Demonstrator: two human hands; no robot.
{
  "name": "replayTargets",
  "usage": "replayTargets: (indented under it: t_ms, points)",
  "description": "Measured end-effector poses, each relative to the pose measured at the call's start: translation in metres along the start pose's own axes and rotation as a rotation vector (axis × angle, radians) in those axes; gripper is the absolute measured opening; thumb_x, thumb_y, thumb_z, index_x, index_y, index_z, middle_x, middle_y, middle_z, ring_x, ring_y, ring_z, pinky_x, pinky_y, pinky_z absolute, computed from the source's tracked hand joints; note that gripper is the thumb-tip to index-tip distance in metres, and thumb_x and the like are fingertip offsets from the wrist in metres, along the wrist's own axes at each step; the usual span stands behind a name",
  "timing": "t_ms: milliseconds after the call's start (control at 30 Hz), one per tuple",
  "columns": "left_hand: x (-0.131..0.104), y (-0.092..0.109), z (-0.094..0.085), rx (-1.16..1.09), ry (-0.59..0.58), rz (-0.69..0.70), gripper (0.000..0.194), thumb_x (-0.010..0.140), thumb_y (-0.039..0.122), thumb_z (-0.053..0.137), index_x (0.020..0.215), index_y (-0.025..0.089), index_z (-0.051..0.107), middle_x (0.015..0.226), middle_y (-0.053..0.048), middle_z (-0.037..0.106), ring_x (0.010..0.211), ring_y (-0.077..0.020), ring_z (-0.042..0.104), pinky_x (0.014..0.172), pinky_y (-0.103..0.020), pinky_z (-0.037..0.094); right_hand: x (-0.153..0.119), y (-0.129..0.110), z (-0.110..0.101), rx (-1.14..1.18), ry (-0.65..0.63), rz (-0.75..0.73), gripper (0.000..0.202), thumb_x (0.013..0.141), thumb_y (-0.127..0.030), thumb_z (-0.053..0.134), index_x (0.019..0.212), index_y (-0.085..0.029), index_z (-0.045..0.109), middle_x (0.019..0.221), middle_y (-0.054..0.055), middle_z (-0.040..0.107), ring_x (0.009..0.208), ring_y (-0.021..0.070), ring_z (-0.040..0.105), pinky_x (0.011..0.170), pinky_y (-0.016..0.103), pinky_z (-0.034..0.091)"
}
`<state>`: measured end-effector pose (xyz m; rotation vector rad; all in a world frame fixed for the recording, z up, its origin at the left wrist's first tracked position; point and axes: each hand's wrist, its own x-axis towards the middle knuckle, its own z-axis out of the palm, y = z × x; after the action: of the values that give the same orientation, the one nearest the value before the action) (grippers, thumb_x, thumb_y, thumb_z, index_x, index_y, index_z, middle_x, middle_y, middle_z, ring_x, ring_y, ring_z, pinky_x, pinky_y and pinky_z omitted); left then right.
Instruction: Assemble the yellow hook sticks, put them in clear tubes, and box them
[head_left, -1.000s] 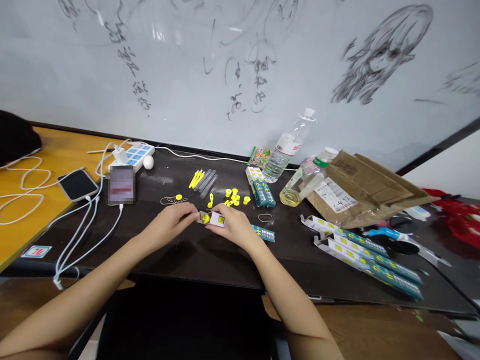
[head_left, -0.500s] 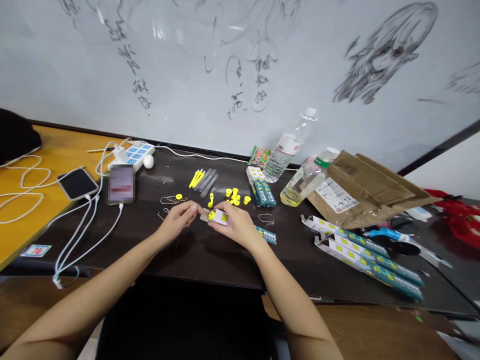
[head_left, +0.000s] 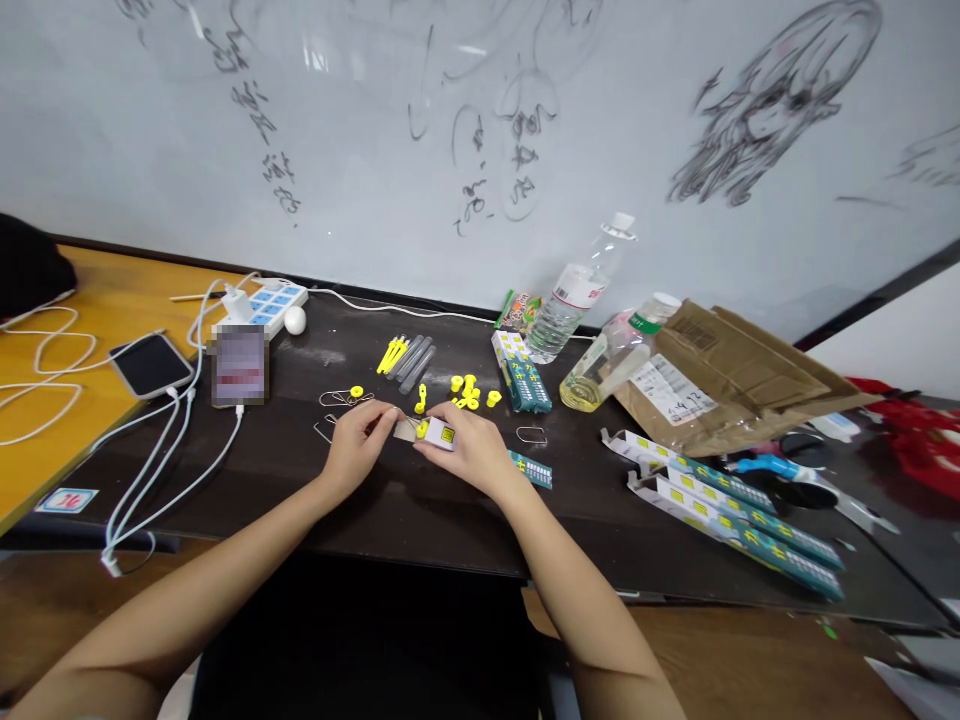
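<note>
My right hand (head_left: 472, 447) is closed round a small white and teal box (head_left: 440, 434), whose open end faces left with a yellow piece (head_left: 421, 430) at it. My left hand (head_left: 361, 437) pinches a thin metal wire (head_left: 400, 414) at the box's open end; the wire's far end is too small to make out. Just beyond the hands lie yellow spools (head_left: 469, 392), a yellow part (head_left: 421, 398), yellow sticks (head_left: 392, 354) and clear grey tubes (head_left: 414, 363). Bent wire hooks (head_left: 341, 398) lie beyond my left hand.
Two bottles (head_left: 568, 310) and a brown cardboard parcel (head_left: 720, 375) stand at the back right. Long teal boxes (head_left: 739, 520) and scissors (head_left: 817, 485) lie right. Phones (head_left: 152, 365), cables and a power strip (head_left: 279, 303) are at the left.
My left hand has turned slightly, its fingertips staying near the open end of the box. My right hand keeps the box in nearly the same place. The view has shifted a little.
</note>
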<state>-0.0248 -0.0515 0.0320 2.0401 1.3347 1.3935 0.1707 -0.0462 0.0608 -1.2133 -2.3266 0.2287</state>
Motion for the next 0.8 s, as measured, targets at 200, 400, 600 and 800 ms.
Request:
replayTargets:
  t_ms: [200, 400, 600, 800]
  points:
    - [0.003, 0.006, 0.009, 0.016, -0.279, 0.085, 0.027, 0.092, 0.029, 0.045, 0.08, 0.018, 0.067, 0.078, -0.002, 0.056, 0.073, -0.0134, 0.054, 0.069, -0.025, 0.042, 0.0, 0.003, 0.003, -0.017, -0.021, -0.019, 0.034, 0.081, -0.04, 0.062, 0.109, -0.024, 0.051, 0.101, 0.004, 0.068, 0.093, 0.0209, 0.066, 0.074, 0.028, 0.045]
    - [0.021, -0.008, 0.006, -0.105, -0.517, 0.073, 0.026, 0.089, 0.033, 0.049, 0.082, 0.019, 0.07, 0.08, -0.002, 0.06, 0.079, -0.015, 0.056, 0.074, -0.026, 0.042, 0.002, 0.006, 0.005, 0.015, -0.045, 0.023, 0.049, 0.078, -0.043, 0.065, 0.116, -0.023, 0.042, 0.098, 0.003, 0.068, 0.088, 0.022, 0.066, 0.07, 0.029, 0.045]
    - [0.016, -0.017, 0.014, -0.299, -0.41, -0.106, 0.035, 0.09, 0.041, 0.045, 0.089, 0.015, 0.068, 0.069, -0.002, 0.059, 0.064, -0.0123, 0.054, 0.06, -0.023, 0.044, 0.003, 0.006, 0.006, -0.046, -0.122, 0.02, 0.043, 0.077, -0.046, 0.066, 0.107, -0.023, 0.045, 0.099, 0.005, 0.066, 0.09, 0.0222, 0.064, 0.07, 0.029, 0.043]
    - [0.011, -0.03, 0.021, -0.347, -0.4, -0.177, 0.036, 0.076, 0.044, 0.064, 0.099, 0.017, 0.066, 0.084, -0.004, 0.068, 0.071, -0.0163, 0.061, 0.059, -0.025, 0.048, 0.003, 0.01, 0.007, -0.146, -0.217, 0.048, 0.042, 0.081, -0.038, 0.063, 0.115, -0.022, 0.044, 0.109, 0.007, 0.064, 0.1, 0.0225, 0.062, 0.075, 0.029, 0.043]
